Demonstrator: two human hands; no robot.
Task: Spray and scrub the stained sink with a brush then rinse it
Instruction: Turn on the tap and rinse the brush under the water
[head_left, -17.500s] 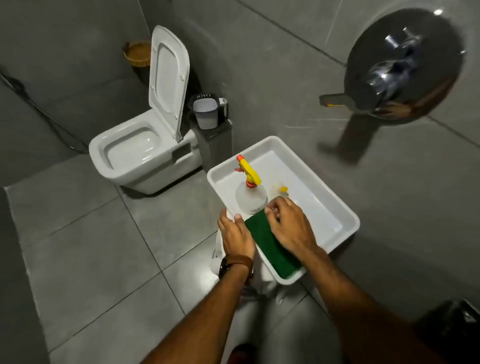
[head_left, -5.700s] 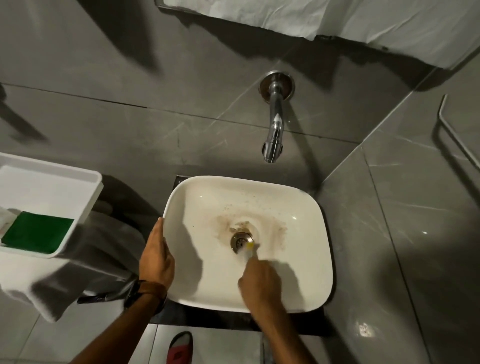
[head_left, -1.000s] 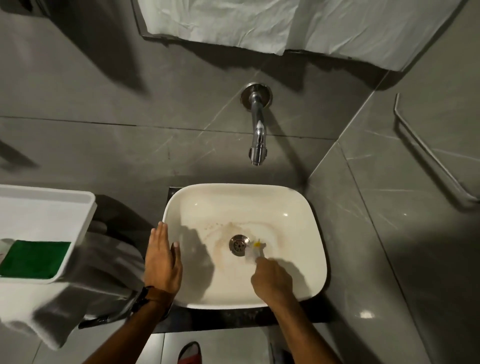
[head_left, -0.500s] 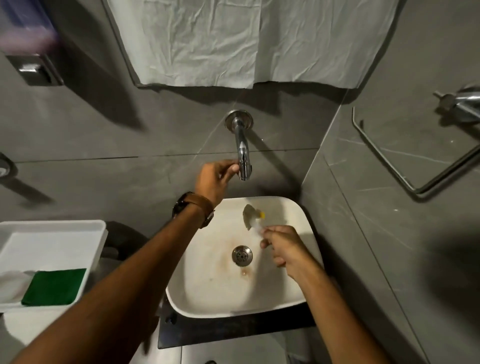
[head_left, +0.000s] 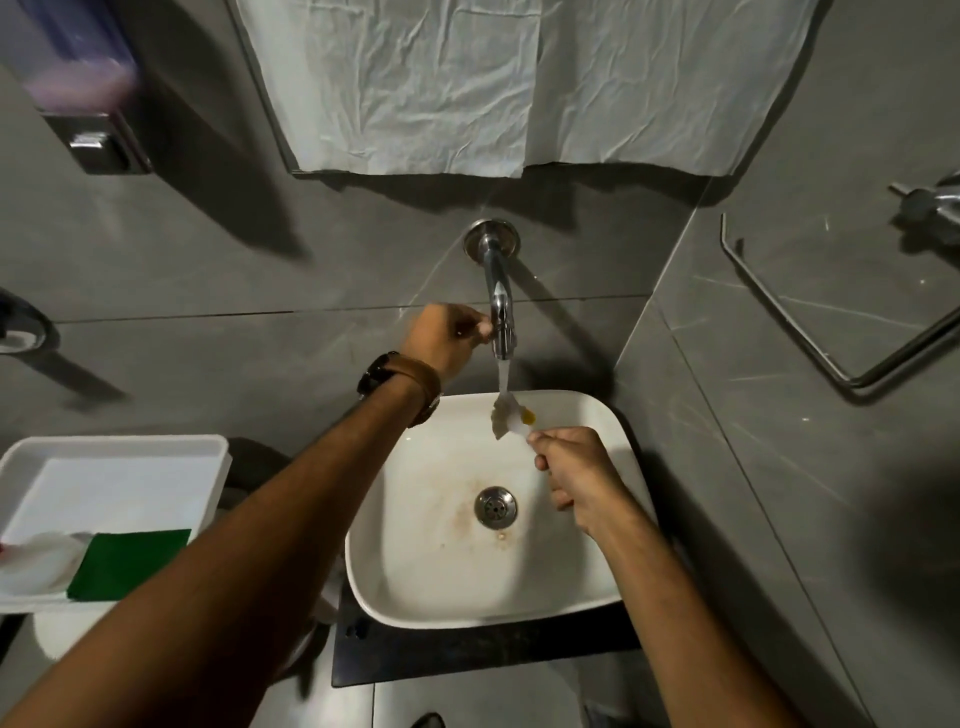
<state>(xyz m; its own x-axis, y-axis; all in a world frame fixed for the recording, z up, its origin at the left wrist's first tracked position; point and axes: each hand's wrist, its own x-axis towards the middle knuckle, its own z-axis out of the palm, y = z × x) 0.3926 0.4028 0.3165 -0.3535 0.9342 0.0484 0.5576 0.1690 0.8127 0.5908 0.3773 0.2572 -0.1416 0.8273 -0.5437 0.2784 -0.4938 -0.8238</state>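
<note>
A white rectangular sink (head_left: 415, 582) sits below a chrome wall tap (head_left: 500, 306); brownish stains ring its drain (head_left: 495, 506). Water runs from the spout in a thin stream. My left hand (head_left: 448, 340) reaches up and grips the tap beside its spout. My right hand (head_left: 582, 475) holds a small brush (head_left: 509, 418) with a clear handle and a yellow spot, its bristle head right under the running water above the sink's back edge.
A white tray (head_left: 119, 457) at the left holds a green scouring pad (head_left: 130, 564) and the clear spray bottle (head_left: 34, 564). A soap dispenser (head_left: 85, 88) hangs at the upper left, white paper (head_left: 519, 78) covers the mirror, and a towel rail (head_left: 831, 332) is on the right wall.
My left hand left the sink rim and rose to the tap, and water now runs. My right hand lifted the brush from the drain area up under the spout.
</note>
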